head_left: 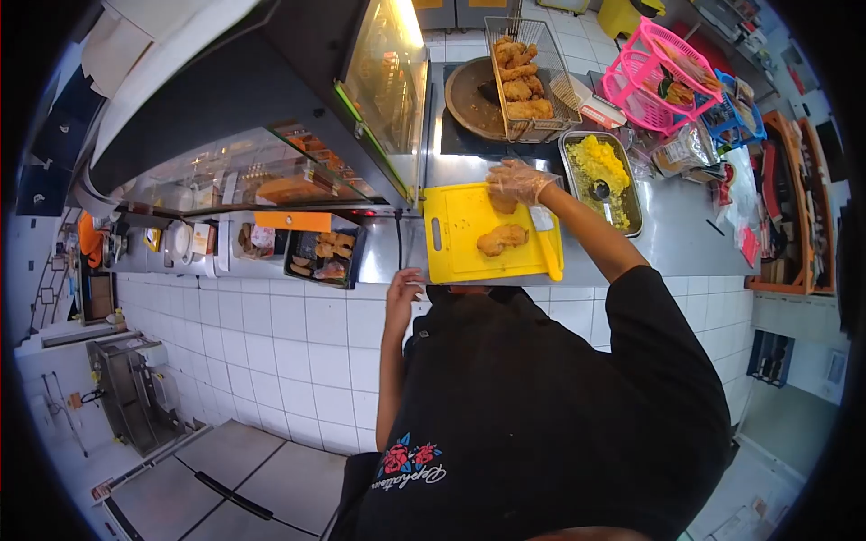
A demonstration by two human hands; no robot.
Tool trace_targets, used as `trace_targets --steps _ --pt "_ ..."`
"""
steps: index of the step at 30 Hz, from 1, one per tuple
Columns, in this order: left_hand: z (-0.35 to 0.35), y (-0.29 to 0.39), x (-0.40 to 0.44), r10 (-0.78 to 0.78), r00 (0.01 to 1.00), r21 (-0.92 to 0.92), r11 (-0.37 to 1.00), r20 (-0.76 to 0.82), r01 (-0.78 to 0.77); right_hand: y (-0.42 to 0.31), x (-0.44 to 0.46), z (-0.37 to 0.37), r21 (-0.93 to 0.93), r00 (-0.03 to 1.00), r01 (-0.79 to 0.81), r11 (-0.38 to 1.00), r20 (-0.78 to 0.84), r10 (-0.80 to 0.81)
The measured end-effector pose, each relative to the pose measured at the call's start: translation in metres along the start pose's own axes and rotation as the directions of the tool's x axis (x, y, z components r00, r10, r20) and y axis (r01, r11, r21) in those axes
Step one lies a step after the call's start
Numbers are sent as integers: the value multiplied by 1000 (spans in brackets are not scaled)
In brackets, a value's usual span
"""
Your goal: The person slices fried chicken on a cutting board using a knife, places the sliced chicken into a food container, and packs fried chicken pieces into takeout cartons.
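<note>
My right hand, in a clear plastic glove, is closed around a piece of fried chicken at the far side of a yellow cutting board. A second fried chicken piece lies nearer on the board. Along the board's right side rests a knife with a yellow handle, its blade pointing away from me. My left hand is bare, at the counter's front edge just left of the board, its fingers loosely bent and apart with nothing in them.
Behind the board, a wire fry basket of fried chicken sits over a round brown bowl. Right stands a metal tray of yellow food with a spoon. A glass display case rises left, near a black tray. Pink baskets stand far right.
</note>
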State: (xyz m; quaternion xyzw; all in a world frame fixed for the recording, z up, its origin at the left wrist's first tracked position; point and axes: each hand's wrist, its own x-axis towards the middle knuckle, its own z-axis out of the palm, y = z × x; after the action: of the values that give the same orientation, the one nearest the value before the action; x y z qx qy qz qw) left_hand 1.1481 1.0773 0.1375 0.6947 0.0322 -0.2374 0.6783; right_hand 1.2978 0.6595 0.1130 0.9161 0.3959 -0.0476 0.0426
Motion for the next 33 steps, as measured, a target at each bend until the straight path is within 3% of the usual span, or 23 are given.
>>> trace_targets --steps 2,3,6,8,10,11,14,17,21,24,25,26,27,29,30,32,33 --pt "1 4 -2 -42 999 25 999 34 41 -15 16 -40 46 920 -143 989 375 115" --pt "2 5 -4 -51 998 29 998 37 50 -28 8 -57 106 965 -180 978 213 154" --pt "-2 -3 -1 -82 993 38 996 85 79 -61 8 -46 193 935 -339 921 176 308" --pt "-5 -7 -1 -96 987 54 994 128 90 -67 8 -24 210 866 -455 865 329 375" --pt "-8 -7 2 -97 981 83 993 170 84 -78 -2 -53 291 819 -532 795 416 395" --pt "-10 -6 4 -98 977 88 993 190 83 -78 -3 -60 246 775 -560 791 491 396" --pt "-10 -11 15 -119 956 125 988 269 88 -95 -4 -56 233 850 -527 817 138 509" --pt "2 -7 26 -170 914 189 976 368 106 -129 -7 -64 177 927 -364 915 161 338" --pt "22 -5 34 -169 829 285 959 533 12 -142 -13 -30 193 910 -404 894 -12 414" --pt "33 -4 31 -139 795 303 951 590 -59 -159 -39 -47 273 704 -639 719 -168 690" --pt "39 -7 31 -145 786 282 959 601 -39 -165 -54 -35 326 534 -738 591 -255 807" --pt "45 -11 30 -152 779 262 965 609 -16 -167 -71 -23 510 277 -813 281 -86 957" --pt "51 -18 27 -161 774 242 970 612 10 -171 -84 -15 617 20 -784 -69 135 991" --pt "75 -33 23 -140 736 205 979 663 1 -204 -104 -11 242 -1 -970 -22 87 996" --pt "89 -37 21 -129 716 189 982 686 -4 -205 -109 4 291 -19 -955 -61 143 990" --pt "119 -27 18 -16 641 183 964 768 -195 -203 -113 47 382 -49 -913 -145 250 967" --pt "135 -16 17 21 601 184 943 799 -277 -201 -120 58 373 11 -924 -86 251 968"
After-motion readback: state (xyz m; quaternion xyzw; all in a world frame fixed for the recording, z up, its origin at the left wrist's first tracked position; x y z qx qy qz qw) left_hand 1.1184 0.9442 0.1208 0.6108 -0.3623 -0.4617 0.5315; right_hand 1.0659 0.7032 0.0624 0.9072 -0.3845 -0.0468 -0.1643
